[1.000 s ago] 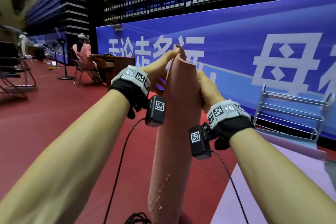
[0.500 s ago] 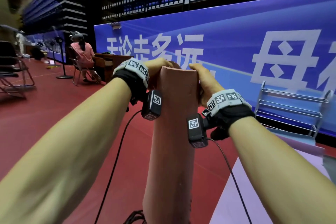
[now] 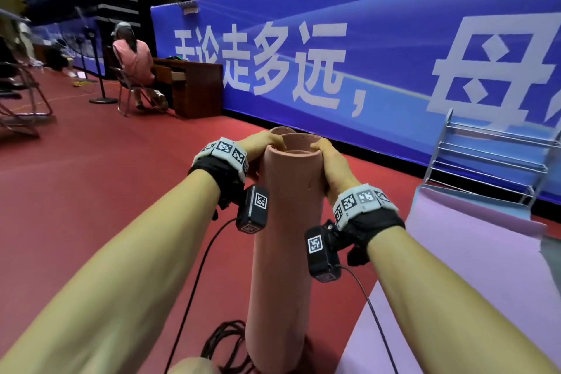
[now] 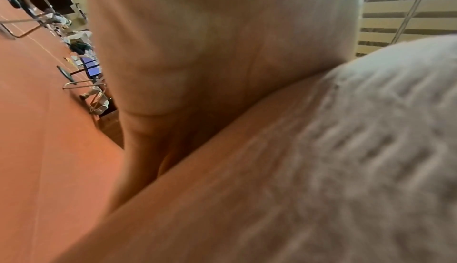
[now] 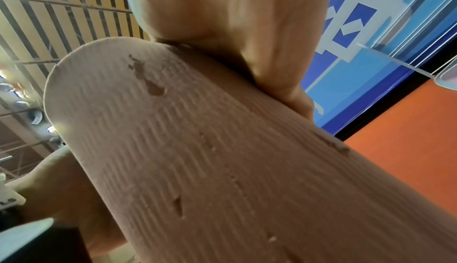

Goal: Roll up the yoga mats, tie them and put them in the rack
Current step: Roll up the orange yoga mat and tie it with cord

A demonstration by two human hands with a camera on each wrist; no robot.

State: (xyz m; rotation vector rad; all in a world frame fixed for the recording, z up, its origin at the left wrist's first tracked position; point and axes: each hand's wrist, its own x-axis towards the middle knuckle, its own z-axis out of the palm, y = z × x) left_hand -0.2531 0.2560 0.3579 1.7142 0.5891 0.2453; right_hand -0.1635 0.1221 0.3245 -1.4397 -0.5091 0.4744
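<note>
Rack (image 3: pixel 488 155) beside purple mat (image 3: pixel 473 252)

The pink mat (image 3: pixel 285 240) is rolled into a loose tube standing upright on the red floor, its ribbed skin pitted with small nicks. A lilac mat (image 3: pixel 473 252) lies flat just right of it; the wire rack (image 3: pixel 491 158) stands beyond the lilac mat's far end
</note>
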